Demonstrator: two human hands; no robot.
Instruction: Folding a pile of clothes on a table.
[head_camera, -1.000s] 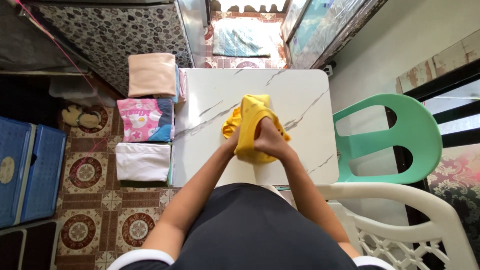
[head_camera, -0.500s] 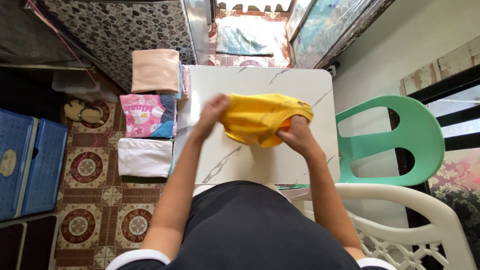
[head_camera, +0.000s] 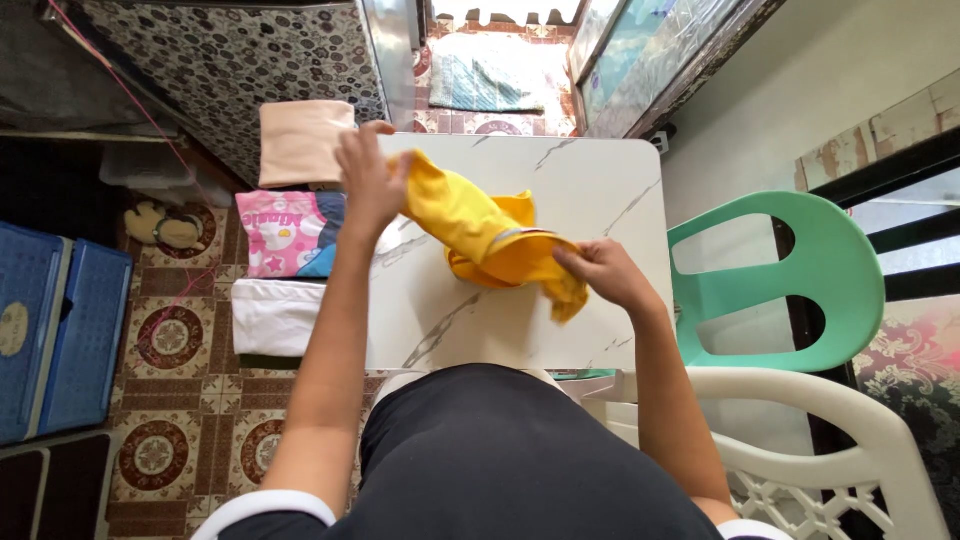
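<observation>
The yellow garment (head_camera: 487, 238) hung stretched above the white marble-patterned table (head_camera: 590, 180), pulled slantwise between my two hands. My left hand (head_camera: 368, 178) had its fingers closed on the upper end, over the table's far left corner; my right hand (head_camera: 605, 273) pinched the lower end, with a tail of cloth drooping below it. Left of the table lay three folded piles: peach (head_camera: 300, 143), pink printed (head_camera: 285, 235) and white (head_camera: 277, 317). A green plastic chair (head_camera: 800, 290) stood to the right
</observation>
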